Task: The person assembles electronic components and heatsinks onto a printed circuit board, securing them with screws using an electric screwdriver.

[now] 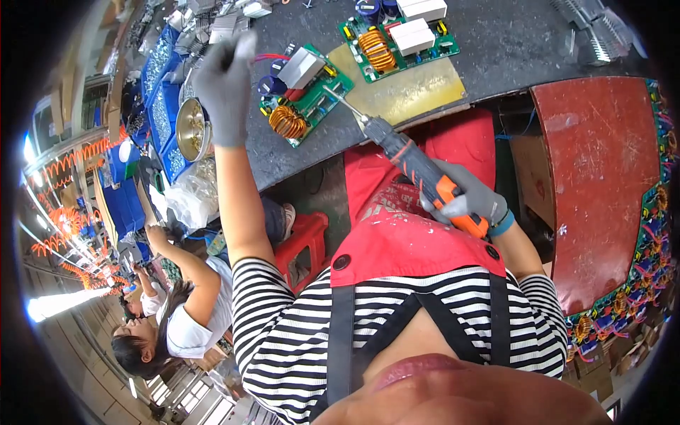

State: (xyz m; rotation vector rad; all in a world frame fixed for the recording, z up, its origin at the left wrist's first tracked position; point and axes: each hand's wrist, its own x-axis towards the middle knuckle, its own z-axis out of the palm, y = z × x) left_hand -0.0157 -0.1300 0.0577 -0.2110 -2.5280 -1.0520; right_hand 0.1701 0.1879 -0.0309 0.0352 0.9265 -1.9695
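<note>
My right hand [473,197], in a grey glove, is wrapped round a black and orange electric screwdriver [418,166]. The driver's thin bit points up and left, its tip over the edge of a green circuit board [308,95] with a copper coil, blue capacitors and a grey-white block. Left of that board my gloved left hand [225,88] is raised, fingers drawn together and slightly blurred at the tips; whatever they may pinch cannot be made out. A second green circuit board [398,42] with a coil and white blocks lies farther right, partly on a yellowish plate [407,92].
Blue bins [161,106] of small metal parts and a metal bowl [190,127] stand left. Grey metal pieces [227,25] lie at the far left, finned heat sinks [598,35] far right. A red panel [591,184] is at right. Another person [188,304] works at left beside a red stool [301,248].
</note>
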